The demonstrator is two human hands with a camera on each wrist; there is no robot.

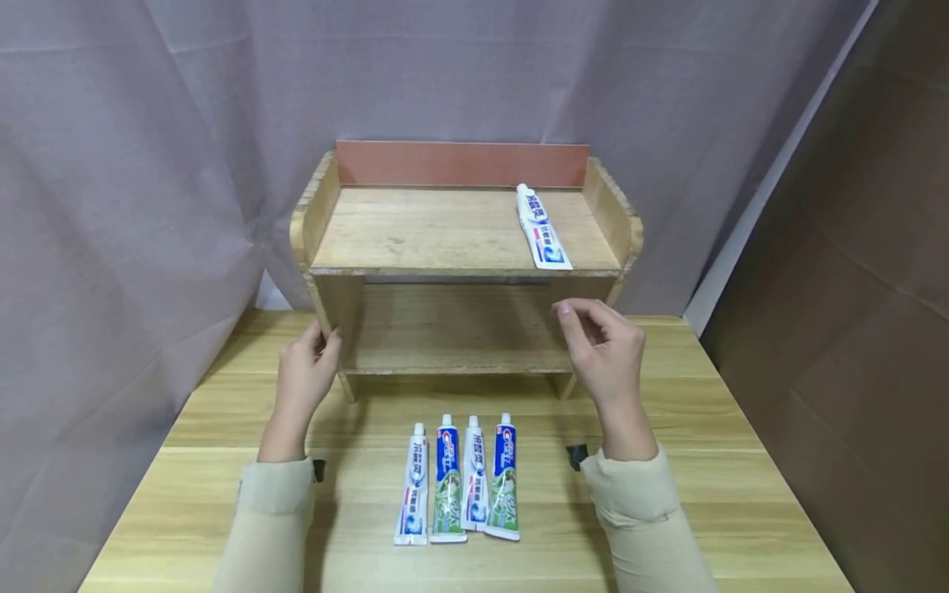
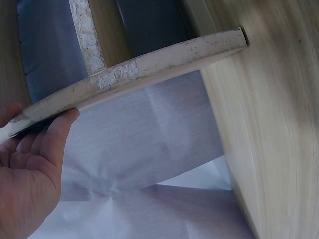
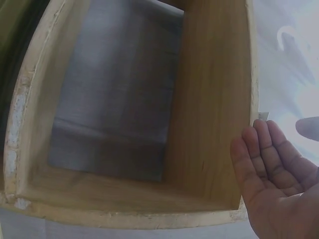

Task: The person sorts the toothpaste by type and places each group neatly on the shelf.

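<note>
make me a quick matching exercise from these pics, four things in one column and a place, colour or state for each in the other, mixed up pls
Things:
1. left hand
2. right hand
3. blue-and-green tubes
4. back strip

Place, colour or state:
A. red-brown
B. raised, holding nothing
C. gripping a side panel of the wooden shelf
D. lying on the table

Right pairs: 1-C, 2-B, 3-D, 4-A
</note>
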